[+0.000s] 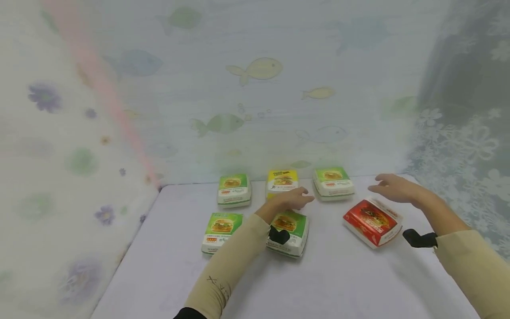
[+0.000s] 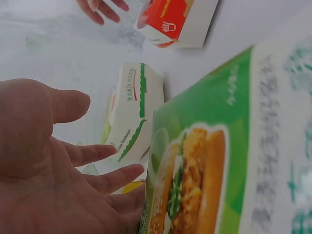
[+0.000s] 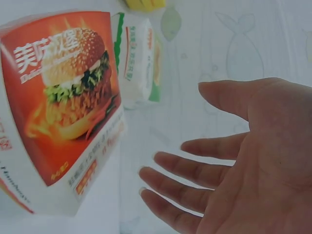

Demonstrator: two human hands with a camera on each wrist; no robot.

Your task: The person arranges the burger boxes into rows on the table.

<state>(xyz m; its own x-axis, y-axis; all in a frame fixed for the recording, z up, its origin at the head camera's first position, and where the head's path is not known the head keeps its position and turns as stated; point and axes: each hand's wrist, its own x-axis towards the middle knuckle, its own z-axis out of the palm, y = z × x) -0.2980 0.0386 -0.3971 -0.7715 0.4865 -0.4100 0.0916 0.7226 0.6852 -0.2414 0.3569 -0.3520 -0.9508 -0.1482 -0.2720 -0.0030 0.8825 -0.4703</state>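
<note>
My left hand hovers over the middle of the table with relaxed fingers, holding nothing. Below its wrist sits a green-and-white burger box, and just behind it stands a yellow burger box. In the left wrist view the palm faces up beside the green box's printed lid. My right hand is held in the air behind a red burger box, fingers apart and empty. The right wrist view shows that hand clear of the red box.
Other green-and-white boxes stand at the back left, the front left and the back right. A white table carries them all. Behind it hangs a fish-printed curtain; a flowered one borders the left.
</note>
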